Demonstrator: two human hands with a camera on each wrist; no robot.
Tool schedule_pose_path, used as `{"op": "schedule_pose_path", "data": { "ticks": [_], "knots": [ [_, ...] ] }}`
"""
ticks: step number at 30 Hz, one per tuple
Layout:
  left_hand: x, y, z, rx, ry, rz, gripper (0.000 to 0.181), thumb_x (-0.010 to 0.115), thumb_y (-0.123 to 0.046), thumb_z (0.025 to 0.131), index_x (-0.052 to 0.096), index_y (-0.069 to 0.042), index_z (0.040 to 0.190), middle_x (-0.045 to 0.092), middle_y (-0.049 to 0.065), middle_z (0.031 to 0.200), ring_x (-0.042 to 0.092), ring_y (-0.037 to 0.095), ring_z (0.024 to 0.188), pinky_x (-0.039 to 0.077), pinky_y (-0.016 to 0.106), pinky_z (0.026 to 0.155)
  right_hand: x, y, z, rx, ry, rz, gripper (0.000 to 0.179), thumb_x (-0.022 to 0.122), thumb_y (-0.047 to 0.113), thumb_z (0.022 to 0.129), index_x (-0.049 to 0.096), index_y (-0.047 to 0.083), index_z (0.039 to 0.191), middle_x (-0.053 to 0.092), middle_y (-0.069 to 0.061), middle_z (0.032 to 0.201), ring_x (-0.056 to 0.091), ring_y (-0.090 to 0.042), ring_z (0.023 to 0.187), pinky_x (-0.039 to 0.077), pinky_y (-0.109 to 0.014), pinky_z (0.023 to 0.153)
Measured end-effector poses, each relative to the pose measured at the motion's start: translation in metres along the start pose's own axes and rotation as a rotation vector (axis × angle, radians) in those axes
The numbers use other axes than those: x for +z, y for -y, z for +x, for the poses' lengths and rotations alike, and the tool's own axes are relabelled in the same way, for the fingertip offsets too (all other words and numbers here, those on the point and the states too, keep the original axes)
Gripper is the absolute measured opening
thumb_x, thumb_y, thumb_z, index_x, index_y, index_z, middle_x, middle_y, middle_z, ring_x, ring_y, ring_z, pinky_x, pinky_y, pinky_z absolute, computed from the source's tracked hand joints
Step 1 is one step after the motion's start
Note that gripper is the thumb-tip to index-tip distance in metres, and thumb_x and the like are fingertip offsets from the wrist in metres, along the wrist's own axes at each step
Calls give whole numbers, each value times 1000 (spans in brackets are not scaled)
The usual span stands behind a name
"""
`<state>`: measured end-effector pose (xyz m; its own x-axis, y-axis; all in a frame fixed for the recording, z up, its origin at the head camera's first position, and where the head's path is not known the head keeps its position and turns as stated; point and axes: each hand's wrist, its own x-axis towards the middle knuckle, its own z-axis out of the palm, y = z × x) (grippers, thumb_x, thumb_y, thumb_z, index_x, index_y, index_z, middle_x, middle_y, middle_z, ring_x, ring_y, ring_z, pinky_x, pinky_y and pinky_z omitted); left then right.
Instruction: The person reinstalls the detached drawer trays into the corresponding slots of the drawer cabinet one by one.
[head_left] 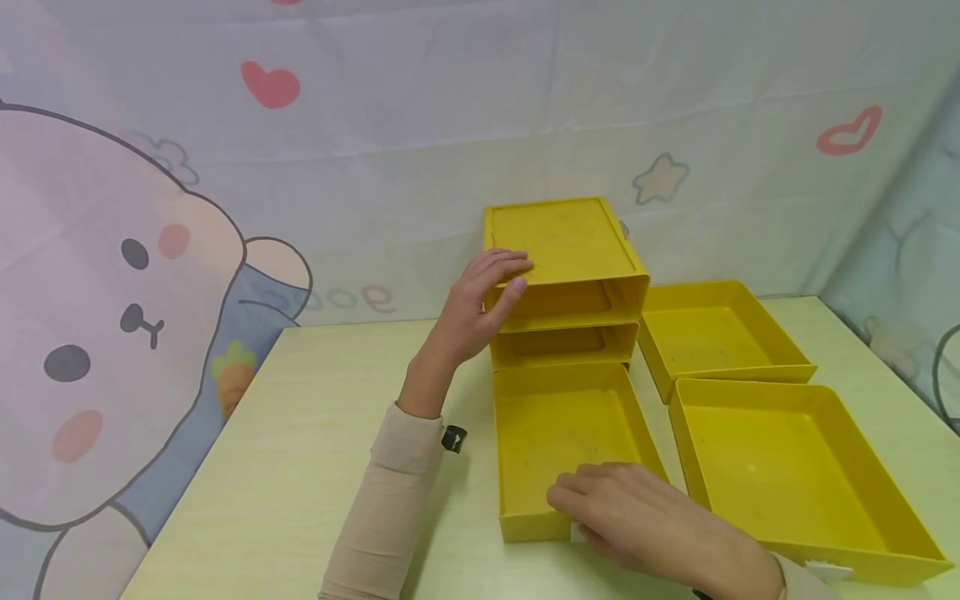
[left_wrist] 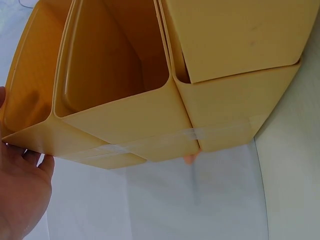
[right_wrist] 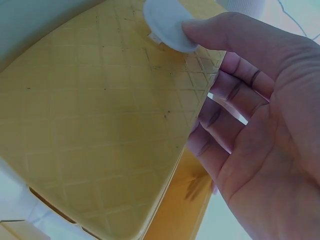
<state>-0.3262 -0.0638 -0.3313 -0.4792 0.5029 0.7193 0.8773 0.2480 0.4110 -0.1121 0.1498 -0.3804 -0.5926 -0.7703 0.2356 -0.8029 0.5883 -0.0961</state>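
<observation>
A yellow three-tier drawer cabinet [head_left: 562, 237] stands toward the back of the table, its upper two slots showing as hollow openings. My left hand [head_left: 474, 307] rests on the cabinet's top left edge, fingers extended over the top and thumb near the front rim. The bottom drawer [head_left: 558, 429] sticks far out of the lowest slot. My right hand [head_left: 645, 521] grips this drawer at its front: in the right wrist view the thumb lies on the white handle [right_wrist: 170, 25] and the fingers curl over the drawer's edge.
Two more yellow drawers lie on the table to the right, a rear one [head_left: 712, 333] and a nearer one [head_left: 780, 458] with a white handle [head_left: 828, 571]. A printed cloth [head_left: 420, 150] hangs behind the table. Clear tape [left_wrist: 192, 133] runs along the cabinet's side.
</observation>
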Motion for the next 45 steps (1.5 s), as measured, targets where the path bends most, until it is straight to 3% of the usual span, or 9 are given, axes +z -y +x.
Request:
{"op": "schedule_pose_path", "data": {
  "ticks": [17,30,45],
  "knots": [
    [0,0,1,4,-3,1,30,58,-13,109,69,-3,136,63,16,145,50,28,142,34,40,125,1,-6,1,22,2,-29,34,83,4,86,55,22,91,37,17,78,36,-3,69,32,-17,60],
    [1,1,2,8,1,1,30,58,-14,110,69,-4,137,63,15,145,49,28,142,34,40,125,4,-8,1,13,-65,-114,37,88,7,81,55,21,92,39,15,79,36,-5,69,32,-16,60],
    [0,-1,0,-1,6,-5,31,58,-13,110,69,-4,137,63,14,145,49,27,142,34,41,125,15,-12,6,32,-139,-226,35,84,0,82,58,20,94,44,12,81,38,-9,69,33,-18,58]
  ]
}}
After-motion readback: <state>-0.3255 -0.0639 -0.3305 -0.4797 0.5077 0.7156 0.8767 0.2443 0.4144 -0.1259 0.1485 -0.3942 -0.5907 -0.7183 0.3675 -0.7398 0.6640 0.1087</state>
